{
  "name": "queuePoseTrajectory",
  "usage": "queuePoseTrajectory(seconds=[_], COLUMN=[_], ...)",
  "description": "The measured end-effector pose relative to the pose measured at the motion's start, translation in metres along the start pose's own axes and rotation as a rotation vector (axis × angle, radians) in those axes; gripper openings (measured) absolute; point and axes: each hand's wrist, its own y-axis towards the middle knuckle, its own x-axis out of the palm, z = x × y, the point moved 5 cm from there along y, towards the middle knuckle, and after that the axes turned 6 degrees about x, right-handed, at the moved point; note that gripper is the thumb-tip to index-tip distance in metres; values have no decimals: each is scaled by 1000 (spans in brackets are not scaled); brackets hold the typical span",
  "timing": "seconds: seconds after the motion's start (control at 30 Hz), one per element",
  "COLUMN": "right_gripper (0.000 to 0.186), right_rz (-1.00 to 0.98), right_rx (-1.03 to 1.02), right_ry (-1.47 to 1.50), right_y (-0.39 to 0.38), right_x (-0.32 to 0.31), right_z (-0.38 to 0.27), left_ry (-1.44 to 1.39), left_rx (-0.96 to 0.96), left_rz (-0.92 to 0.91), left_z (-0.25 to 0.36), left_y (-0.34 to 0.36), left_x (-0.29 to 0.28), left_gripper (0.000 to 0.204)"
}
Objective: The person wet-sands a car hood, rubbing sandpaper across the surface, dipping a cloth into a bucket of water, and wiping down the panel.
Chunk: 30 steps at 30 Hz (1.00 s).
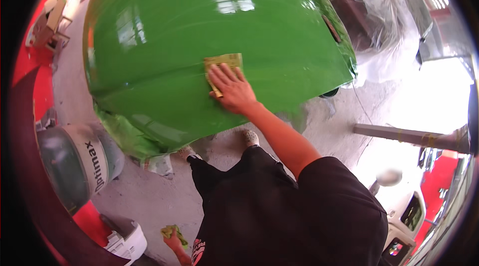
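Note:
My right hand [232, 89] lies on the glossy green car hood [174, 66], pressing a yellow sheet [223, 60] against it. The sheet has faint print along its far edge and reaches out beyond my fingertips; whether it is paper or cloth I cannot tell. Part of it folds up beside my thumb. Down at the lower left, away from the hood, my left hand [173, 242] has its fingers closed on a crumpled yellow-green cloth [178, 233]. Window reflections and faint swirl marks show on the green surface.
Green-stained sheeting [122, 129] hangs from the hood's near left edge. Clear plastic film [389, 31] covers something at the far right. A large rounded container [70, 161] stands left, a white bin [132, 243] nearer. A grey post [409, 135] juts in from the right.

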Motion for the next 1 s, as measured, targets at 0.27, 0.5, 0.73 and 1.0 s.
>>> queuePoseTrajectory(seconds=[0.27, 0.5, 0.73, 1.0], right_gripper=[66, 67, 70, 71], right_rz=[160, 118, -125, -101], right_rx=[604, 745, -109, -478], right_ry=[70, -31, -53, 38], right_y=[-122, -157, -89, -10], right_x=[-23, -1, -2, 26], right_z=[298, 347, 41, -143], left_ry=[169, 389, 186, 45], left_rx=[72, 8, 86, 84], left_rz=[-27, 185, 201, 163], left_z=[8, 83, 95, 71], left_y=[-98, -177, -173, -196], left_x=[18, 24, 46, 46], left_gripper=[30, 28, 28, 31])
